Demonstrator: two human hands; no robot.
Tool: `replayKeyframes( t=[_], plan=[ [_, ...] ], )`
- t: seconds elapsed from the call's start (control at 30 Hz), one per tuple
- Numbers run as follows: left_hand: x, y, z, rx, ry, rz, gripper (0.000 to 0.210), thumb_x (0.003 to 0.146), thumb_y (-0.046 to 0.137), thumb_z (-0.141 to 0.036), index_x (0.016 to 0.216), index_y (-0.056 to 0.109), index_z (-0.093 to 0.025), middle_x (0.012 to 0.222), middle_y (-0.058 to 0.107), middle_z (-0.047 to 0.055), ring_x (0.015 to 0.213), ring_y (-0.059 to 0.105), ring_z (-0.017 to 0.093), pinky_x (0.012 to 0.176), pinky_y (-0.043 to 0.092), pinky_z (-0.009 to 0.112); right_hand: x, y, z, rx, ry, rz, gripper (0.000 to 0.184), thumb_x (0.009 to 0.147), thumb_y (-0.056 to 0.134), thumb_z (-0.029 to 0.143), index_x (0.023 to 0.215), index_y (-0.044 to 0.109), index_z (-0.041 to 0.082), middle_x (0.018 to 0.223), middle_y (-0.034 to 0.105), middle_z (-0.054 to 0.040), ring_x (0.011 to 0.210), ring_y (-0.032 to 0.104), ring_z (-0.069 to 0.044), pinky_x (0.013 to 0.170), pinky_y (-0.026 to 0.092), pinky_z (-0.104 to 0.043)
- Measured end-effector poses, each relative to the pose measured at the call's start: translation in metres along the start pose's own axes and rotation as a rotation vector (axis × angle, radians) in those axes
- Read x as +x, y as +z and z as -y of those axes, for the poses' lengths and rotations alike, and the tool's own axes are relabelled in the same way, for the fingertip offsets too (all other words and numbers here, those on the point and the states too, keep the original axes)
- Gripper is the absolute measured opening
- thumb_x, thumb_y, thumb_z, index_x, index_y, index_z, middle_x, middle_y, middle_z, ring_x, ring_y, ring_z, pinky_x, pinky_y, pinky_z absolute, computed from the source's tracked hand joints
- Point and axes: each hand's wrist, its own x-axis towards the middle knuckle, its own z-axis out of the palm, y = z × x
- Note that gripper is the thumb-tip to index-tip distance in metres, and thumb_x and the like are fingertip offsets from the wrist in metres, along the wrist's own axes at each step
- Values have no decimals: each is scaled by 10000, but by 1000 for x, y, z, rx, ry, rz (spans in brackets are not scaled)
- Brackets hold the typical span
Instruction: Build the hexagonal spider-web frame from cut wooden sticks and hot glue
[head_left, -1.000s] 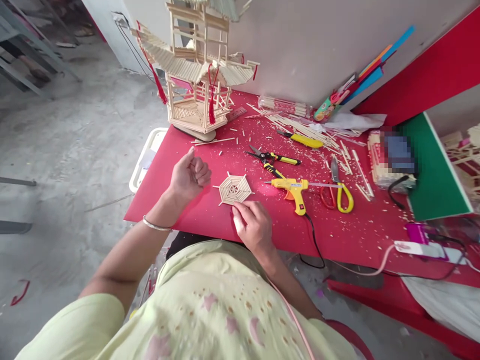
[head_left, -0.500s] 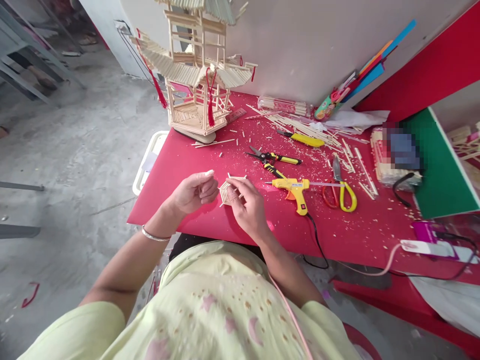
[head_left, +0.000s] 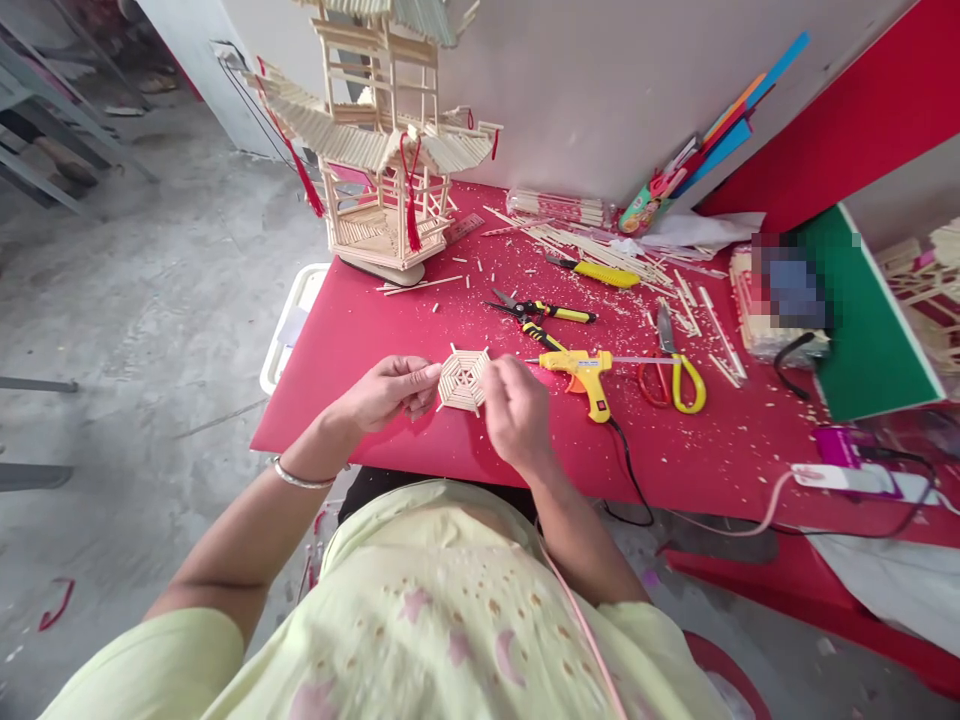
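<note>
A small hexagonal lattice (head_left: 463, 380) of thin wooden sticks, like a spider web with stick ends jutting from its corners, is between my hands above the near edge of the red table. My left hand (head_left: 394, 390) pinches its left corner between thumb and fingers. At its right side my right hand (head_left: 517, 408) is closed, its fingertips on the edge and partly hidden. A yellow hot glue gun (head_left: 586, 372) with a glue stick in its back lies just right of my right hand. Pliers-like cutters (head_left: 544, 318) with black and yellow handles lie behind it.
A tiered stick pagoda (head_left: 386, 215) with red tassels stands at the back left. Yellow-handled scissors (head_left: 686, 380), a yellow utility knife (head_left: 604, 273) and loose sticks (head_left: 600, 245) lie to the right and back. The glue gun's black cord (head_left: 634, 470) hangs over the front edge.
My left hand has moved to the lattice and now pinches its left corner. My right hand has shifted from the lattice's face to its right edge, uncovering the middle. The view has shifted slightly.
</note>
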Motion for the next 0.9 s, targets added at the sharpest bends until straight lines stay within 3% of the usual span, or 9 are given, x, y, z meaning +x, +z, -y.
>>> replayKeyframes(
  t=[0.13,0.2,0.27,0.37,0.47,0.57,0.63,0.73,0.9],
  plan=[
    [6,-15,-11,51,92,-177,374,803,840,-467,697,650,-162,610,571,12,523,497,96,474,341,230,-56,-83,-23,-289,188,-49,525,1055,381,520,638,548,248,576,566,-22,554,521,-163,598,406,-298],
    [13,-24,-11,96,142,-234,327,698,928,-366,751,671,-169,608,581,-6,509,489,84,472,355,218,-93,-136,-34,-475,407,135,526,1003,467,605,648,632,254,635,676,-55,590,610,-191,594,408,-305],
    [21,-32,-9,191,156,-258,326,638,956,-315,746,688,-166,570,586,-12,476,475,79,455,345,218,-126,-182,-40,-716,647,306,440,929,558,661,766,748,300,745,757,-69,584,633,-222,534,365,-315],
    [33,-40,-6,412,161,-299,263,686,911,-343,747,743,-150,524,615,14,466,512,100,460,345,225,-154,-218,-41,-1109,825,228,453,932,545,642,1119,788,309,930,804,-118,559,612,-262,497,293,-338],
    [42,-47,-7,619,177,-392,220,799,794,-365,772,769,-149,541,653,30,491,570,120,516,395,233,-143,-205,-37,-1232,711,23,507,996,469,630,993,813,257,703,749,-109,492,528,-235,523,264,-341],
    [54,-55,-7,819,158,-483,345,922,626,-422,741,754,-158,583,675,41,530,598,134,574,423,249,-104,-155,-33,-1003,407,-99,591,1020,487,632,662,728,229,570,676,-69,506,532,-185,567,302,-326],
    [64,-60,-5,966,198,-537,392,940,589,-457,733,751,-165,646,696,53,576,588,142,600,418,261,-77,-115,-30,-792,200,21,522,1028,550,566,666,707,224,630,702,-42,567,585,-159,595,332,-305],
    [79,-64,-1,1089,335,-591,238,872,661,-379,824,770,-173,884,755,71,667,578,145,644,415,268,-47,-66,-27,-555,-28,199,286,1060,570,390,913,763,239,851,771,-24,763,685,-150,692,395,-276],
    [100,-54,-3,1195,268,-564,197,882,625,-323,924,779,-207,858,759,55,736,621,191,637,382,284,-33,-38,-29,-466,-125,280,225,1063,574,329,942,730,221,798,734,-12,747,667,-140,654,377,-284]
  ],
)
